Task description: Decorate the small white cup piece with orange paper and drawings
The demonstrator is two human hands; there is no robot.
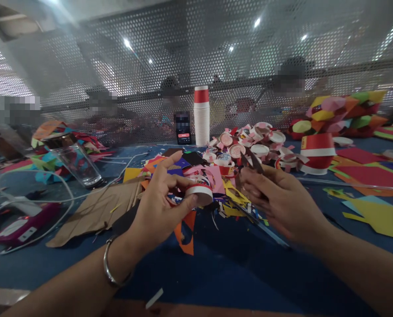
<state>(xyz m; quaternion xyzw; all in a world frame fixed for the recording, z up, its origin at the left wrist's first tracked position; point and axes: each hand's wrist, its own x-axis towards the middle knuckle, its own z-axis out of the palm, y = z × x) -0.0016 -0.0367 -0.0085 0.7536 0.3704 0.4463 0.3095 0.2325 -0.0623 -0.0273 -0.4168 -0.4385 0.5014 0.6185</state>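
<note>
Between the thumb and fingers of my left hand (158, 204) is a short cut-down paper cup (201, 193), white with a red band, tilted on its side. My left index finger points up, off the cup. My right hand (285, 200) is closed around dark scissors (255, 163); the blades stick up past the fingers, and the handles are mostly hidden. A gap separates the scissors from the cup piece. Below and between both hands lie coloured paper scraps (234, 191) and an orange offcut (186, 233) with curved holes.
Behind my hands are a pile of cut cup bottoms (259, 149), a tall stack of paper cups (202, 119) and a phone (183, 127). A red-and-white cup (318, 154) stands right. Leftward are a glass bottle (79, 160), cardboard (94, 204) and a purple power strip (26, 224) with cables.
</note>
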